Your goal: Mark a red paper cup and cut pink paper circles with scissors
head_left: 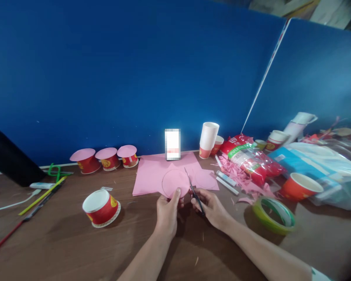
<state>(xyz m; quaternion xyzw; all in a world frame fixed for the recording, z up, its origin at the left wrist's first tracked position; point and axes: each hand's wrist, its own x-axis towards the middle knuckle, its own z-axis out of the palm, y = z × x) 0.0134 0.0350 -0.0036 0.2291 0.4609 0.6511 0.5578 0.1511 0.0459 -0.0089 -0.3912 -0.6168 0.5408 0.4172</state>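
Observation:
My left hand (167, 210) pinches the lower edge of a pink paper circle (174, 182), thumb on top. My right hand (211, 206) grips a pair of scissors (193, 191) whose blades point up along the circle's right edge. Both are held just above the brown table (61, 249), in front of a sheet of pink paper (152, 171) lying flat. A second cut pink circle (205, 179) rests to the right of the blades.
A red paper cup (101, 207) lies tilted at my left. Three red cups capped with pink circles (108, 158) stand by the blue wall. Right side: stacked cups (208, 139), a red packet (251, 158), pink scraps (245, 181), a green tape roll (273, 215), an orange cup (300, 186).

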